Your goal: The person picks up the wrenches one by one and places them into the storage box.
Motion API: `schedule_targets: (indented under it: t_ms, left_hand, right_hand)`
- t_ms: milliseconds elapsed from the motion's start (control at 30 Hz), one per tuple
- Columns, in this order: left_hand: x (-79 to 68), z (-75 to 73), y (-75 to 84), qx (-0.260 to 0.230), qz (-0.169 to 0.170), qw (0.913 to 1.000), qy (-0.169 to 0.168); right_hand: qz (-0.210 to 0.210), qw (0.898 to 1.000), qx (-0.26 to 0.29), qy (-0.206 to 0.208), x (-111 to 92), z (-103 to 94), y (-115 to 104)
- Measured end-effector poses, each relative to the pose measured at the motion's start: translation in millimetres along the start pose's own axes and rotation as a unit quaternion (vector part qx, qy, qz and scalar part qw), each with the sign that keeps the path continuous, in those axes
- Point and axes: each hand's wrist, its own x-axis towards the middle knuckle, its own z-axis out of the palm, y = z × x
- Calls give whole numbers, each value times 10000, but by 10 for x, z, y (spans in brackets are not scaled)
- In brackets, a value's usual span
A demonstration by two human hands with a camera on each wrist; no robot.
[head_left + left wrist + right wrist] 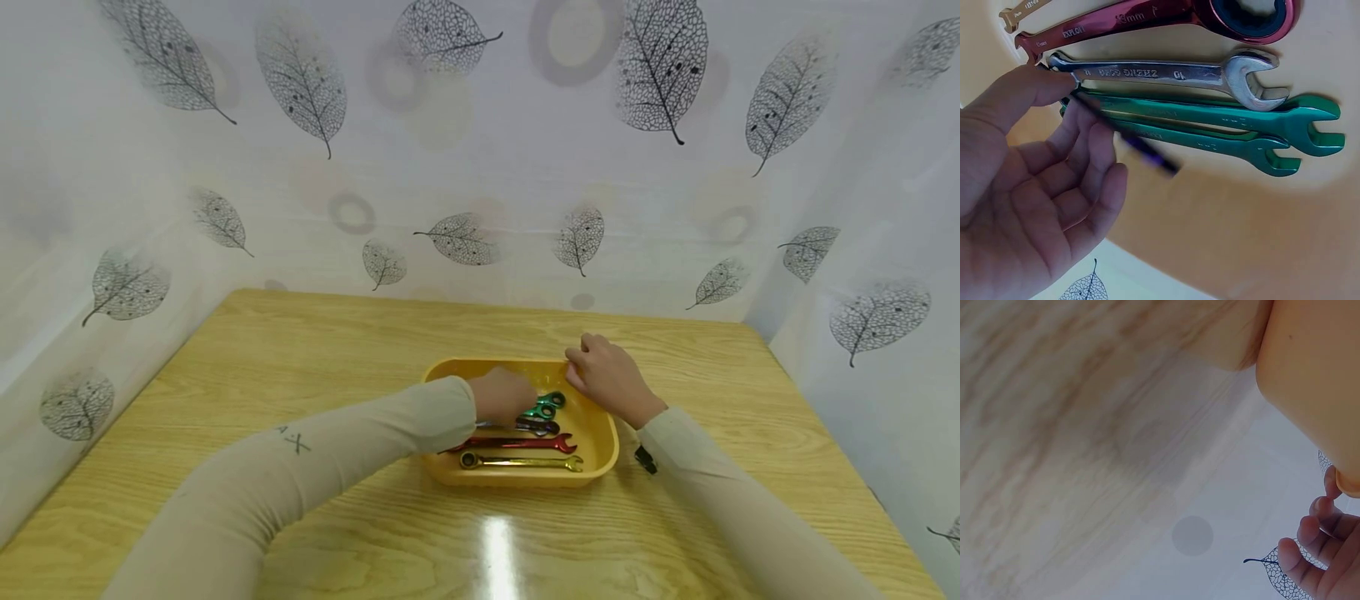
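A yellow plastic basin holds several combination wrenches lying roughly side by side. My left hand is down inside it. In the left wrist view, its thumb and fingertips pinch a slim dark tool, blurred and slanting over the green wrenches. Beside these lie a silver wrench and a red wrench. Nearest the basin's front wall is a gold wrench. My right hand grips the rim at the back right corner, its fingers outside the wall.
The basin stands on a wood-grain table. A white cloth with leaf prints rises behind the table and along both sides. A small black object shows at the right wrist.
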Motion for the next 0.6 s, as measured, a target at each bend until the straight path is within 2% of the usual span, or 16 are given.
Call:
schedule_targets:
  t_ms: [267, 467, 600]
  left_hand:
    - [37, 49, 28, 325, 87, 9991, -241]
    - [45, 45, 57, 288, 34, 9982, -523]
    - [51, 57, 61, 336, 78, 9982, -489]
  right_hand:
    - [12, 10000, -2, -22, 1, -14, -10]
    - [21, 10000, -7, -63, -1, -26, -18]
    - [37, 10000, -13, -60, 0, -19, -16]
